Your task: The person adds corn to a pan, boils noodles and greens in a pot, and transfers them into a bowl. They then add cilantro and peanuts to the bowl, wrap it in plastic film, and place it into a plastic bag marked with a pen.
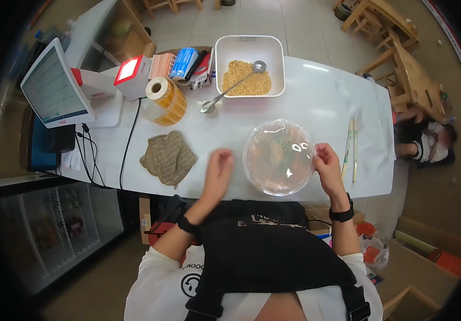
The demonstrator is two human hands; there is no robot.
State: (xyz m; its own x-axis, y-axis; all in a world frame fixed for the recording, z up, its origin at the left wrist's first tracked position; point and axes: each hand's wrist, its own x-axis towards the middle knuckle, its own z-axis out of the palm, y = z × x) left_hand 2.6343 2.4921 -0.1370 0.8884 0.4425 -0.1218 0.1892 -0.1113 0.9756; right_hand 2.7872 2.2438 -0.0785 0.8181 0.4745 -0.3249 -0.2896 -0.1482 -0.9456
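A round takeaway bowl (277,156) under a shiny clear plastic cover stands near the table's front edge; the food inside is blurred, reddish with some green. My right hand (326,167) is at the bowl's right rim, thumb and fingers pinched on the edge of the clear cover. To the left of the bowl, apart from it, my left hand (219,170) is held above the table, slightly smeared by motion. Its fingers are loosely stretched and nothing shows in them. A folded brown cloth (169,157) lies further left.
Behind the bowl sits a white tub (250,93) of yellow crumbs with a metal ladle (230,90) across it. Wrapped chopsticks (350,151) lie at right. A label roll (165,101), a box of packets (185,65) and a till screen (58,85) stand left. A person (428,142) sits beyond.
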